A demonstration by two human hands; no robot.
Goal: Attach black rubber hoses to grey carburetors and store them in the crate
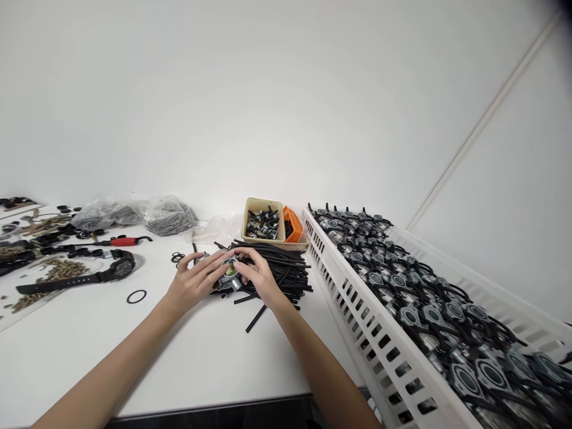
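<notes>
A small silver metal carburetor (235,285) with a yellowish-green round opening faces up between my hands. My left hand (195,281) lies over its left side, fingers bent around it. From the other side my right hand (260,277) closes on it, thumb and fingers at the round rim. Part of the metal body is hidden beneath my fingers. Just beyond and to the right lies a heap of black rubber hoses (286,268). Several small black O-rings (177,257) sit left of my left hand, and one larger black ring (136,297) lies nearer me.
A white slotted crate (357,304) full of similar carburetors stands along the right. Behind the hoses are a cream bin (245,229) of small parts and an orange basket (294,224). Leftward lie a wristwatch (121,267), a red-handled tool (124,241), brass screws (62,271) and plastic bags (167,215).
</notes>
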